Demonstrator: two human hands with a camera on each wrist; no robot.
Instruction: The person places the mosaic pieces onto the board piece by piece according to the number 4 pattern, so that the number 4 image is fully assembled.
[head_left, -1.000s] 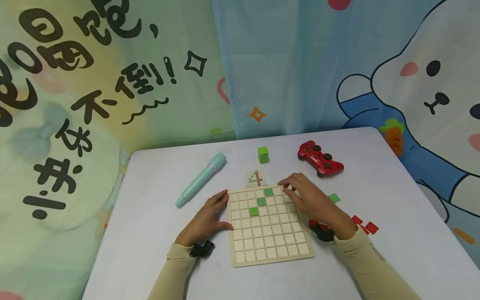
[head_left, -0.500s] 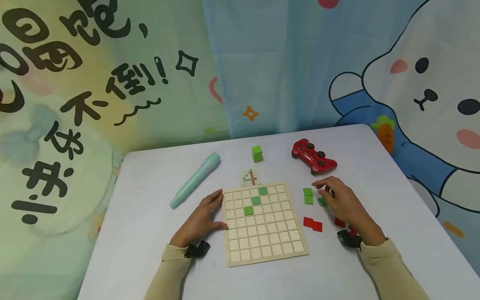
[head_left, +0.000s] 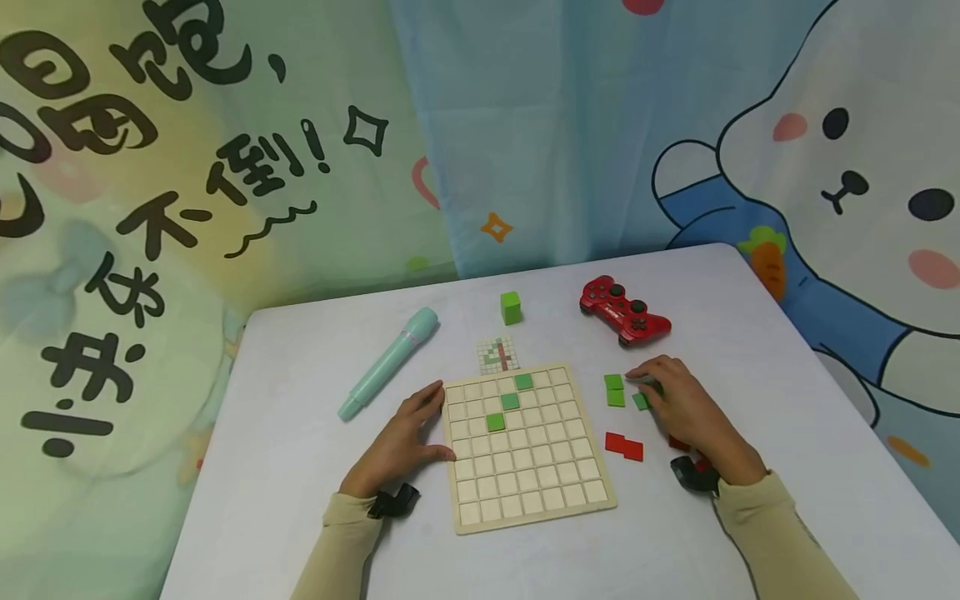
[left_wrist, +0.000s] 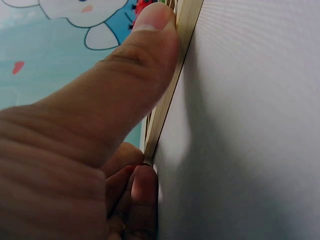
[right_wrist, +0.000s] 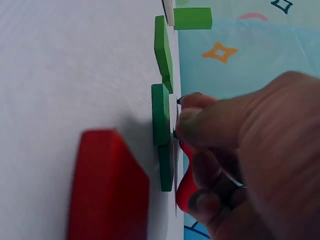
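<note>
On the white table lies a wooden grid board (head_left: 532,467) with three green tiles (head_left: 495,422) set diagonally in its upper cells. My left hand (head_left: 405,442) rests along the board's left edge, thumb and fingers spread. In the left wrist view, the thumb (left_wrist: 130,65) lies against the board's wooden side (left_wrist: 170,95). Right of the board, my right hand (head_left: 686,412) pinches a greyish-green tile (head_left: 651,384) between thumb and fingers. Just below those fingertips lies a green tile (head_left: 640,402). The right wrist view shows dark green tiles (right_wrist: 160,115) close beside the thumb.
Two light green tiles (head_left: 615,390) and red tiles (head_left: 624,447) lie right of the board; more red is partly hidden under the right wrist. Beyond the board are a small pattern card (head_left: 497,354), green cube (head_left: 511,308), red game controller (head_left: 625,312) and mint-coloured microphone-shaped object (head_left: 388,363).
My right hand has left the board's upper right corner, moved right to the green tiles, and its fingers have closed on one. The left hand stays at the board's edge.
</note>
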